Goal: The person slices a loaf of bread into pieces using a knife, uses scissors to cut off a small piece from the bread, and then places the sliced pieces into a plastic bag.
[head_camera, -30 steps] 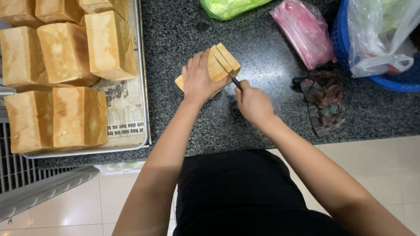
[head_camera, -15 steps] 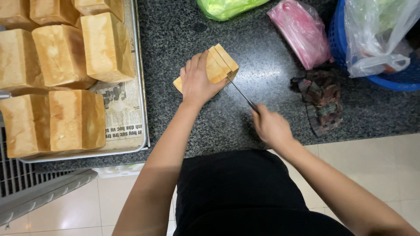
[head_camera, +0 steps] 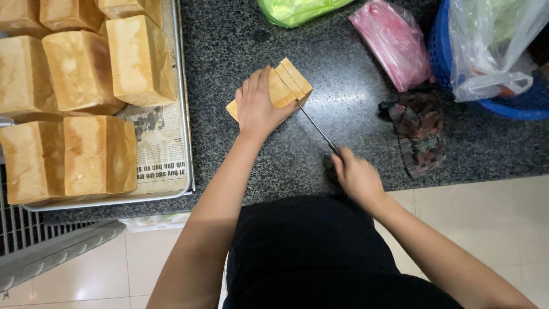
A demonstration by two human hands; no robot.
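A golden bread loaf lies on the dark granite counter, partly cut into slices at its right end. My left hand presses flat on top of the loaf and covers its left part. My right hand grips the handle of a long thin knife near the counter's front edge. The blade runs up and left, and its tip sits in a cut in the loaf.
A metal tray lined with newspaper holds several whole loaves at the left. A green bag, a pink bag, a dark crumpled cloth and a blue basin with a clear bag lie at the back right.
My right hand has drawn back from beside the loaf toward the counter's front edge, pulling the knife through the cut. My left hand stays on the loaf.
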